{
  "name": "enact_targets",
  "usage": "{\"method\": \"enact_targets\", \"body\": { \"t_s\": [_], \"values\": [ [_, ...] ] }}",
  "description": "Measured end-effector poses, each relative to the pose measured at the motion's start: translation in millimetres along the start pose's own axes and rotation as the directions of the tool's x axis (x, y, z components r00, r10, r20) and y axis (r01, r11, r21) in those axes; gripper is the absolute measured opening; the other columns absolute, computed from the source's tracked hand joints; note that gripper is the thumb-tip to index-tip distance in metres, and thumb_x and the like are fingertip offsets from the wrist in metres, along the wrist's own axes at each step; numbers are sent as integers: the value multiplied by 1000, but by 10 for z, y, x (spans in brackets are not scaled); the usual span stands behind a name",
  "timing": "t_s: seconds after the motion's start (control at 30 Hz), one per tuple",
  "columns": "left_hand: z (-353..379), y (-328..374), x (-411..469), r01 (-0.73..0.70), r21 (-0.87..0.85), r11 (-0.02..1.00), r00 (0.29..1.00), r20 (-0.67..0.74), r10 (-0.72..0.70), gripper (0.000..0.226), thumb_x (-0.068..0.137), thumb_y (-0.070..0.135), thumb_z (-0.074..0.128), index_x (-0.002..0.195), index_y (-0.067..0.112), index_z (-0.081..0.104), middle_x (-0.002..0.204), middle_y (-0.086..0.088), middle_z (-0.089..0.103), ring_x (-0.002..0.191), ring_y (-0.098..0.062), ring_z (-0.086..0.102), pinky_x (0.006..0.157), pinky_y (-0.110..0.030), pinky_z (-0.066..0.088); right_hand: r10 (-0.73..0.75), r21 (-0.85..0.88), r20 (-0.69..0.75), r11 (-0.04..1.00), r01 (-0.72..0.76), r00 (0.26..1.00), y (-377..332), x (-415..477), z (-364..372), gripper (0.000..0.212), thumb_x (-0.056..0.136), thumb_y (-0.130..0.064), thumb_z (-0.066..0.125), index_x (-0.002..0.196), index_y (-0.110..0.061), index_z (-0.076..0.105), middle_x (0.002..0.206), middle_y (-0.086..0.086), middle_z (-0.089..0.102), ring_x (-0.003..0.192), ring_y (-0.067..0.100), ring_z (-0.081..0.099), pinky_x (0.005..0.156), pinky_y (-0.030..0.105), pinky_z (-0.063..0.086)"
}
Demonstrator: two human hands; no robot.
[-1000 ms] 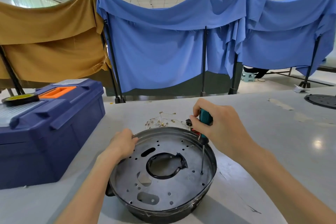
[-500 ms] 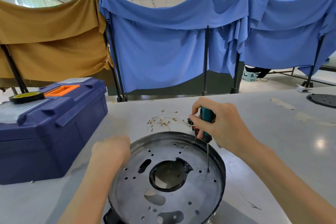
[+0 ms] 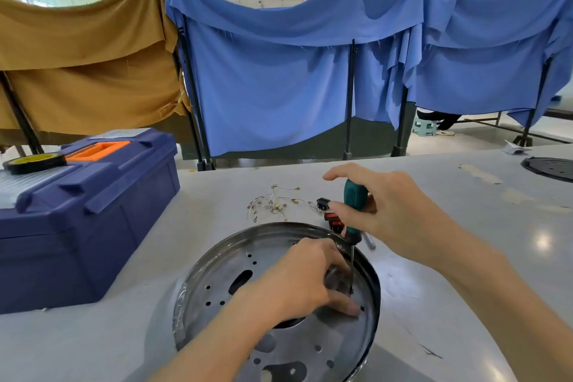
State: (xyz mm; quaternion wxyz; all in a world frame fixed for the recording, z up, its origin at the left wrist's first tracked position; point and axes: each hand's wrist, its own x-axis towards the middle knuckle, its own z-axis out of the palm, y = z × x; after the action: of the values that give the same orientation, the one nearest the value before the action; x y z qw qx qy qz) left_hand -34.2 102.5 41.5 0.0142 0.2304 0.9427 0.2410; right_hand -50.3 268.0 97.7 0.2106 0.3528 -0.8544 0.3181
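Observation:
A round metal pan base (image 3: pixel 217 282) with several holes and a large central opening lies on the grey table (image 3: pixel 465 257). My right hand (image 3: pixel 397 217) grips the green handle of a screwdriver (image 3: pixel 355 195), held nearly upright. Its thin shaft comes down to the plate near the right rim. My left hand (image 3: pixel 304 282) reaches across the plate. Its fingers curl beside the shaft's tip and the thumb lies on the metal just below it. Whether the fingers pinch the tip or a screw is hidden.
A dark blue toolbox (image 3: pixel 93 211) stands at the left with a roll of black-and-yellow tape (image 3: pixel 34 161) on its lid. Loose thin wires (image 3: pixel 276 205) and small red and black switches (image 3: pixel 333 217) lie behind the pan. Another black disc (image 3: pixel 552 167) sits at the far right.
My left hand has left the pan's left rim and moved right across the plate to the screwdriver tip. My right hand keeps the screwdriver upright at the same spot.

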Motion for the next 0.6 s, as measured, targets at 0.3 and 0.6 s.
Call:
{"method": "enact_targets", "body": {
  "t_s": [0.3,0.6],
  "values": [
    [94,106,-37,-5,-466,885,981,-173,-86,33,79,37,77,104,21,64,98,2,68,94,-16,64,90,-40,51,17,-366,-187,927,-86,982,-130,-3,94,36,86,-50,63,86,-15,59,56,4,56,53,24,50,55,35,47],
    [14,227,-41,-131,-706,696,981,-194,-13,14,96,21,58,104,11,64,90,-10,73,82,-21,71,82,-30,57,81,-203,-171,972,-115,982,-178,35,62,57,82,-64,44,117,-27,68,94,-10,68,84,10,62,74,25,47]
  ]
}}
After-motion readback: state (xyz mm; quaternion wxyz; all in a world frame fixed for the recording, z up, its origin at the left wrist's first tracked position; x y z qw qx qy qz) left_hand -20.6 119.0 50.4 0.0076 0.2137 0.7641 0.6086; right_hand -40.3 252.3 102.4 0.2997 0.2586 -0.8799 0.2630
